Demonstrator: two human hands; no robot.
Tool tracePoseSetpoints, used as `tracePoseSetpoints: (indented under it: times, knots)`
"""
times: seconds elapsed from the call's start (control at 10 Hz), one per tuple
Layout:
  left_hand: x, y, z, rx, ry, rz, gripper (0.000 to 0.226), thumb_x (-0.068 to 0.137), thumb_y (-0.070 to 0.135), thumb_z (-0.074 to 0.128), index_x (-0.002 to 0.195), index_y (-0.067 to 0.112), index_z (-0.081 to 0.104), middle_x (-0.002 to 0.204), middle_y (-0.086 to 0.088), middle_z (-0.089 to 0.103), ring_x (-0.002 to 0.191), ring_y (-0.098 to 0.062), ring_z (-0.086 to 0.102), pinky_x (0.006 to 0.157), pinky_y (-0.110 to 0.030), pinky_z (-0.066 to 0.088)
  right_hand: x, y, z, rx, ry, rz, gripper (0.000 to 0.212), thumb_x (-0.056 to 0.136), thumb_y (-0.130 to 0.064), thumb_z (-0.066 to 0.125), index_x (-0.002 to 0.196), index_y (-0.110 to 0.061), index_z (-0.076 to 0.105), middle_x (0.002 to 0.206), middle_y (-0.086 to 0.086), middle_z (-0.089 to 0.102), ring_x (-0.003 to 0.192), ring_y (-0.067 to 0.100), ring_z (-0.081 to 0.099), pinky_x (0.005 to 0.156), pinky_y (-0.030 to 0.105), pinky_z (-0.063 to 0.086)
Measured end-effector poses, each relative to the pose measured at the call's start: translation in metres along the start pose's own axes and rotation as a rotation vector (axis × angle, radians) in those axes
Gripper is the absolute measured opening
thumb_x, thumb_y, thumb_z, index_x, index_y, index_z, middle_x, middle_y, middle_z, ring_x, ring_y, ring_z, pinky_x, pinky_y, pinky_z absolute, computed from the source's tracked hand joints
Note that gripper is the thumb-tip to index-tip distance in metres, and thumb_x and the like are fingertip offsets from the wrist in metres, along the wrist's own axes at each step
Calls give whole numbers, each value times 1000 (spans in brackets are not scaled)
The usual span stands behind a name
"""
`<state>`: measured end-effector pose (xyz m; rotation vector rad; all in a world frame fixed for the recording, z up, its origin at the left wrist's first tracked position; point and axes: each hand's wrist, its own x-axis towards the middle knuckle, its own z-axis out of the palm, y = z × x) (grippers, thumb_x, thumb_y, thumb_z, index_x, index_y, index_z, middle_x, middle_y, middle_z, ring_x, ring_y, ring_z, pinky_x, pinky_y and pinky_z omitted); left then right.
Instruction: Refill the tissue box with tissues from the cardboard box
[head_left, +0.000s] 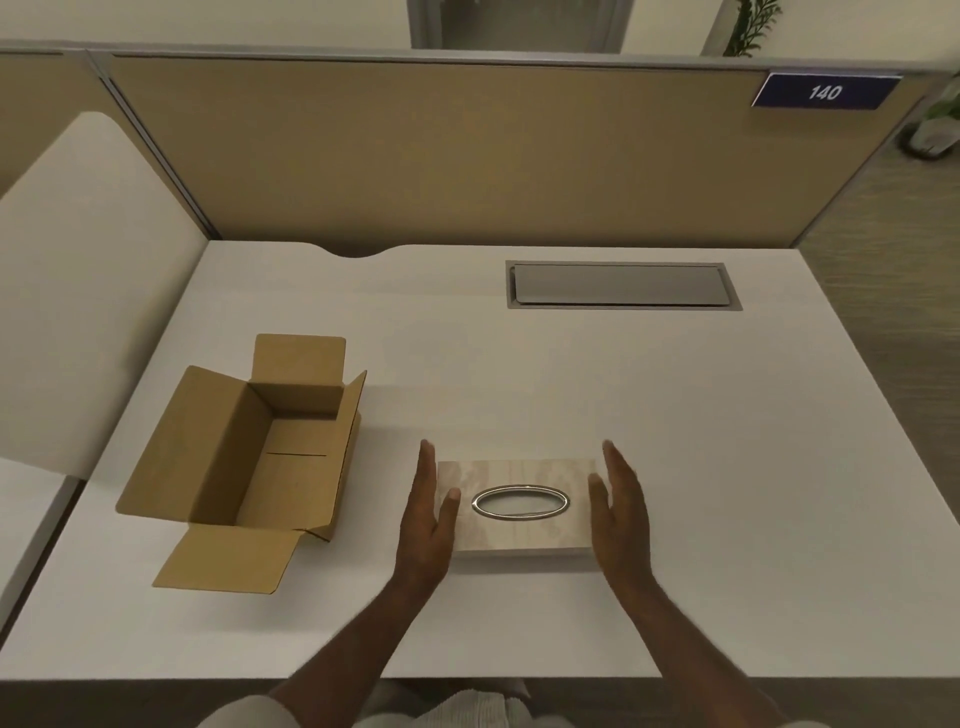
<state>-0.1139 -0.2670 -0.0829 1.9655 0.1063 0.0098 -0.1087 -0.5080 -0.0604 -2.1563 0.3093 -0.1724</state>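
Observation:
A pale wood-grain tissue box (519, 532) with an oval metal-rimmed slot lies flat on the white desk (675, 441) in front of me. My left hand (428, 512) stands edge-on at the box's left end, thumb resting on the lid. My right hand (618, 509) mirrors it at the right end, fingers straight and apart. Neither hand wraps around the box. An open cardboard box (254, 457) sits to the left, flaps spread; its visible inside looks bare, and no tissues show.
A grey cable-tray lid (621, 285) is set into the desk at the back. A tan partition (415, 156) with a blue "140" sign (826, 92) closes the far side. A white chair back (78, 291) stands to the left.

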Motion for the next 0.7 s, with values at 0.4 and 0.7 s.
tracePoseSetpoints:
  times: [0.4,0.7]
  knots:
    - [68,40,3,880,-102,262,70,96,35,24,155,7,-2,164,-13,-11,152,-27,-9,124,-47,10,59,-37,40,-754,-139,-463,61,105,-39,19,154,-3,22,163,15,17,152,28,12,122,48,21]
    - [101,74,-6,937,-60,312,68,96,38,17,155,10,-2,164,-11,-11,152,-26,-10,124,-47,7,80,-67,37,-760,-94,-466,65,104,-43,15,154,-3,20,164,15,15,152,29,11,124,46,18]
